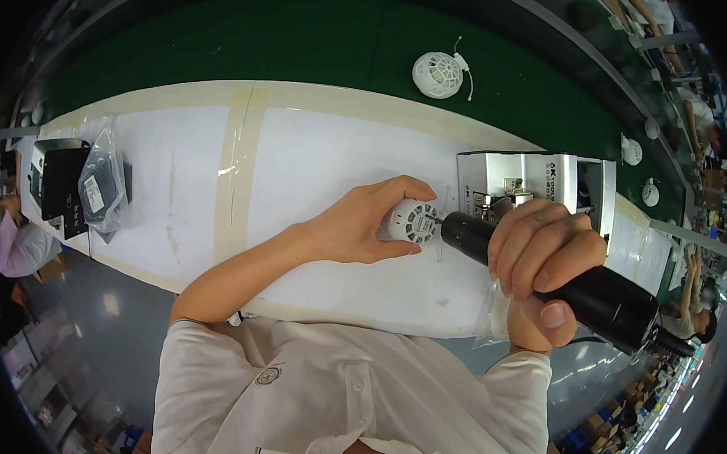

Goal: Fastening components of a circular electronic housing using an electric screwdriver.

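My left hand (372,222) grips a small round white slotted housing (417,222), thumb on its near side and fingers on its far side. My right hand (544,257) is wrapped round a black electric screwdriver (606,301) with a cable at its rear end. The screwdriver's nose points left at the housing, and its thin bit meets the slotted face near the right edge. Whether a screw sits under the bit is too small to tell. Just beyond my right hand stands a silver and black screw feeder (538,183), partly hidden by that hand.
A white-covered bench (327,143) with tape strips lies before me. Behind it runs a green conveyor belt (307,43), carrying a white cage-like round part (438,75) with wires and smaller white parts (630,150). At left lies a clear plastic bag (103,184) against a black box (60,182).
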{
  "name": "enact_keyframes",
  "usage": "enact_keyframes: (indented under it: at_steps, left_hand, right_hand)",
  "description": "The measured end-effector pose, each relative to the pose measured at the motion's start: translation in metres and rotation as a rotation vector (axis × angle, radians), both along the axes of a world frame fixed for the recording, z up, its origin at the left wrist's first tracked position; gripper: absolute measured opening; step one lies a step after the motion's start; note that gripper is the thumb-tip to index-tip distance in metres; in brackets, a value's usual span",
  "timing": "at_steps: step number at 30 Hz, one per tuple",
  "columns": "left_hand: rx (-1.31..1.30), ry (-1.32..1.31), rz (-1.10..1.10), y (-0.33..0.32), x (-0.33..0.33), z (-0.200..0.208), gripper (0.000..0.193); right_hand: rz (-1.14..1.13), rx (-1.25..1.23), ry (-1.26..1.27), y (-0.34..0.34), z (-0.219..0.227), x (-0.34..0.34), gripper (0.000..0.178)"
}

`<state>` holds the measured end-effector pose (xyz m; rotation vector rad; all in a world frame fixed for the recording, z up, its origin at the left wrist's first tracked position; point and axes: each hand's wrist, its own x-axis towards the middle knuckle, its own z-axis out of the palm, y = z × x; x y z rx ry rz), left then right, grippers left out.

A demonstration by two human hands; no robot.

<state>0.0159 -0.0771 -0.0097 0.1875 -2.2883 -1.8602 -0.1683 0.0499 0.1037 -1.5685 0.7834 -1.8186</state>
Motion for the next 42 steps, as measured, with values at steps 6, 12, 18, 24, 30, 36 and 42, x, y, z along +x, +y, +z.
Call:
enact_keyframes:
  at_steps: [6, 12, 18, 24, 30, 36, 42]
  left_hand:
    - [0.001, 0.006, -0.012, -0.001, 0.001, 0.001, 0.063]
    - [-0.043, 0.034, -0.007, 0.001, 0.0, -0.002, 0.062]
    - [-0.084, 0.089, 0.018, 0.003, 0.0, -0.002, 0.061]
    - [-0.017, 0.0, 0.022, 0.004, 0.001, 0.004, 0.063]
    - [0.011, -0.011, 0.025, 0.003, 0.002, 0.004, 0.063]
    - [0.019, 0.006, 0.028, 0.003, 0.002, 0.002, 0.064]
    - [0.038, 0.005, 0.033, 0.005, 0.001, 0.004, 0.065]
  right_hand:
    - [0.041, 0.033, -0.012, 0.005, 0.013, -0.004, 0.021]
    - [-0.348, 0.09, 0.064, 0.043, 0.044, -0.007, 0.023]
    - [-0.417, 0.139, -0.014, 0.028, 0.027, -0.005, 0.02]
    - [0.017, 0.131, -0.211, 0.023, 0.023, 0.002, 0.022]
    - [0.029, 0.089, -0.155, 0.016, 0.017, 0.015, 0.022]
    - [0.025, 0.097, -0.091, 0.011, 0.015, 0.013, 0.024]
    - [-0.003, 0.076, -0.202, 0.013, 0.013, 0.023, 0.018]
